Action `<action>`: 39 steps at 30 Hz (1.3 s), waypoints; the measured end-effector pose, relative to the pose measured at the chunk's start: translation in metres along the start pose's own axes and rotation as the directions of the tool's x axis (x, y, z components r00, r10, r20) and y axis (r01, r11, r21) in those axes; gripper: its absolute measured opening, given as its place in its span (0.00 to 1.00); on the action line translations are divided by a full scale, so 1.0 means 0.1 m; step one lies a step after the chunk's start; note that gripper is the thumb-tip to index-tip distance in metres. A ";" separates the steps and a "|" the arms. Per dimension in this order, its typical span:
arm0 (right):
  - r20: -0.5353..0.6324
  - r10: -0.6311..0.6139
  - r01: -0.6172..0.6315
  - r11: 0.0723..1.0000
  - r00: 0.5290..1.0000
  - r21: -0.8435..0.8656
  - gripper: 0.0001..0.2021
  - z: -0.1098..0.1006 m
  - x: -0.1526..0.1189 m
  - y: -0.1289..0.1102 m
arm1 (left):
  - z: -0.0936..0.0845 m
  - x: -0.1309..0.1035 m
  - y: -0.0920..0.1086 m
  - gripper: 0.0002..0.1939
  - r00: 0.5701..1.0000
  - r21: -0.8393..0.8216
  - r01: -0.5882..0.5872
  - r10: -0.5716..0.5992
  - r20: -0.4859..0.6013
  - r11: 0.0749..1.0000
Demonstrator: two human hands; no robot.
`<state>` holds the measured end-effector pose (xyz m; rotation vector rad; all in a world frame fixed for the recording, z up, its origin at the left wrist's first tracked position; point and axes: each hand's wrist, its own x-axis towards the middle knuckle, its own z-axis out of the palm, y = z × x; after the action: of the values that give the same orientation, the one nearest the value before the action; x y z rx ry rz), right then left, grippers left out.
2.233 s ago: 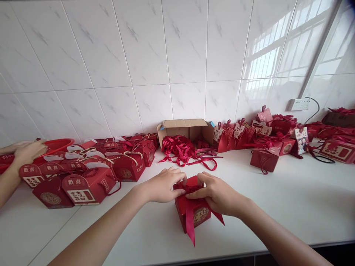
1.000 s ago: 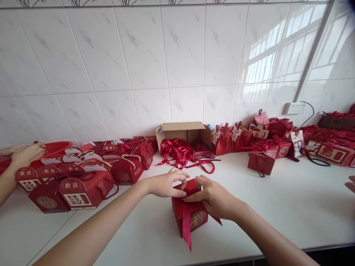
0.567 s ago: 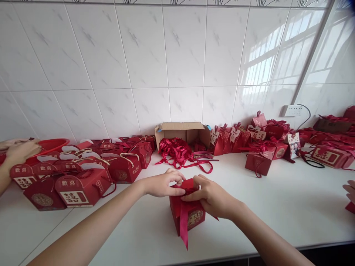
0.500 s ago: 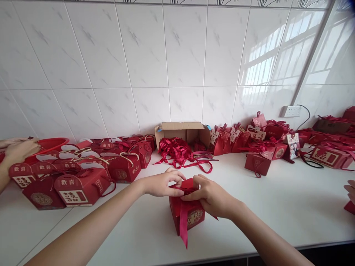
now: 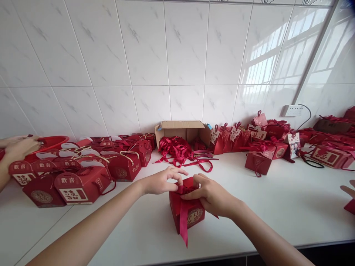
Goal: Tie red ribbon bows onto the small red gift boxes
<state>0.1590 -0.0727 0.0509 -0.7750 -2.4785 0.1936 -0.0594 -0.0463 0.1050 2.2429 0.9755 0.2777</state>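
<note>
A small red gift box [image 5: 175,214] with a gold round emblem stands in front of me on the white table. A dark red ribbon [image 5: 183,223] lies over its top, one tail hanging down the front past the box's base. At the ribbon's knot or bow, my right hand [image 5: 212,194] pinches the ribbon between thumb and fingers. My left hand [image 5: 163,181] is at the left side of the bow, thumb and a finger closed on a ribbon loop, its other fingers stretched out above. The fingers partly hide the knot.
Several finished-looking red boxes [image 5: 83,184] crowd the left, beside a red basin [image 5: 55,141] and another person's hands [image 5: 20,149]. Behind, a cardboard box [image 5: 181,125] spills ribbons [image 5: 176,149]. More boxes [image 5: 258,163] stand right; another person's fingers [image 5: 348,190] show at the right edge.
My left thumb has drawn in toward the bow and now pinches at the ribbon loop. My right hand has hardly moved. The fingers at the right edge have shifted slightly.
</note>
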 end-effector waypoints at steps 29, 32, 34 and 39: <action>0.039 0.026 -0.026 1.000 0.999 -0.002 0.26 -0.03 0.01 -0.05 | 0.13 -0.01 -0.05 0.08 0.992 -0.305 -0.046 0.007 -0.125 0.951; 0.034 0.025 -0.025 1.000 0.999 0.006 0.28 -0.03 0.00 -0.05 | 0.14 0.00 -0.06 0.09 0.992 -0.411 -0.023 -0.029 -0.120 0.911; 0.029 0.026 -0.026 1.000 0.999 0.015 0.27 -0.03 0.00 -0.05 | 0.14 0.01 -0.06 0.10 0.992 -0.433 -0.024 -0.033 -0.122 0.901; 0.014 0.023 -0.023 0.999 1.000 0.039 0.27 -0.02 -0.01 -0.03 | 0.15 0.00 -0.05 0.10 0.993 -0.369 -0.010 -0.033 -0.110 0.930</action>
<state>0.1591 -0.0764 0.0528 -0.7886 -2.4716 0.2553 -0.0559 -0.0505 0.0905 1.8927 0.9086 0.5431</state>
